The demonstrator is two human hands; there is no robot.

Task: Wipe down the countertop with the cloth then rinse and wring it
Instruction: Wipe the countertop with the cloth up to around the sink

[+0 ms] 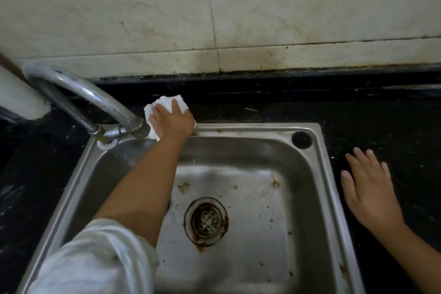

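Observation:
A white cloth [167, 101] lies bunched on the black countertop [286, 107] just behind the sink's back rim, right of the tap's base. My left hand [173, 120] presses flat on the cloth, fingers spread over it, arm reaching across the sink. My right hand [368, 188] rests palm down with fingers apart on the countertop to the right of the sink, holding nothing.
A steel sink [319, 174] with a rusty drain [206, 221] fills the middle. A curved chrome tap [90, 98] arches from the left over the sink's back left corner. A stained tiled wall [214, 19] rises behind the counter. A pale object [21, 95] stands at far left.

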